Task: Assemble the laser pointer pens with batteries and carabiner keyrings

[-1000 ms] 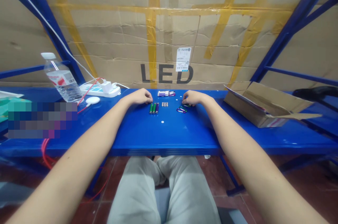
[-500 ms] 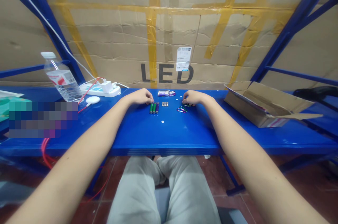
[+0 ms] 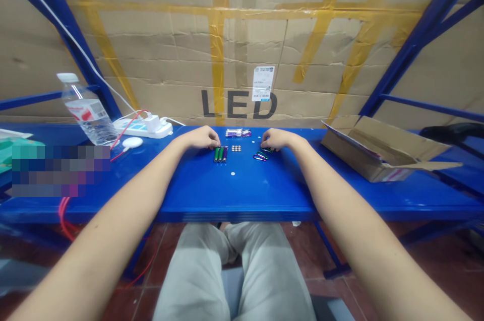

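Note:
On the blue tabletop my left hand (image 3: 204, 137) rests with its fingers curled in, their tips at the upper end of a row of small metallic tubes (image 3: 221, 154), green and purple. Whether it grips anything is hidden. My right hand (image 3: 277, 139) is also curled, its fingertips down over small coloured carabiners (image 3: 260, 156); one green one lies partly under the fingers. Between the hands sit several small round silvery pieces (image 3: 236, 148), set in neat rows. Behind them lies a bunch of silver and purple cylindrical parts (image 3: 238, 133).
An open cardboard box (image 3: 372, 154) stands on the right. At left are a water bottle (image 3: 88, 112), a white power strip (image 3: 151, 127) with cables, and a round white disc (image 3: 132, 143). A large taped carton (image 3: 181, 59) marked LED rises behind the table.

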The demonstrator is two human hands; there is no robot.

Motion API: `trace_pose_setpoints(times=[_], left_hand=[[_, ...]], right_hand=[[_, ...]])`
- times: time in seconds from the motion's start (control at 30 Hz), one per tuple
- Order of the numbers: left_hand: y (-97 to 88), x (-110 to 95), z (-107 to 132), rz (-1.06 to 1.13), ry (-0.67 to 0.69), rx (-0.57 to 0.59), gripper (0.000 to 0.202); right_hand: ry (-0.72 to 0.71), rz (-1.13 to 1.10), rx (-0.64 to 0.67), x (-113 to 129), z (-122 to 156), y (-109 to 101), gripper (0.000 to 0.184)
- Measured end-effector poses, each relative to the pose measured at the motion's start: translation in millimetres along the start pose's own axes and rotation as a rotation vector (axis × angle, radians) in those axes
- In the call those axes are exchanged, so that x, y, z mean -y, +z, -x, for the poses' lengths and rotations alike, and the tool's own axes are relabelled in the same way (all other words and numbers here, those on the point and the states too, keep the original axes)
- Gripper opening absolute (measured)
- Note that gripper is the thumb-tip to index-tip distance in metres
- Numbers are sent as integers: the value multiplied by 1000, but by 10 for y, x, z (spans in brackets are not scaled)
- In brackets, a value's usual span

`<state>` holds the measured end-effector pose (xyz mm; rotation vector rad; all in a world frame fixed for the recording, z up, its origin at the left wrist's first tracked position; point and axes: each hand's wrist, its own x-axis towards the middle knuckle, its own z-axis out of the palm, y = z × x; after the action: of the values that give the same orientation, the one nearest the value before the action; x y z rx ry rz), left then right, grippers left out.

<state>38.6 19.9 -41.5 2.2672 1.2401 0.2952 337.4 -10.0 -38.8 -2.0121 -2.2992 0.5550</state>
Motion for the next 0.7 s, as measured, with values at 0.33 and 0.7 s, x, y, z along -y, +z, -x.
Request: trace_pose_setpoints(times=[0.33, 0.7], left_hand=[[9, 1, 3, 124, -36, 5, 24], [13, -1, -2, 192, -45, 9, 20]], right_hand=[[2, 8, 5, 9, 22, -10, 17], [5, -29, 11, -4, 16, -8, 19]])
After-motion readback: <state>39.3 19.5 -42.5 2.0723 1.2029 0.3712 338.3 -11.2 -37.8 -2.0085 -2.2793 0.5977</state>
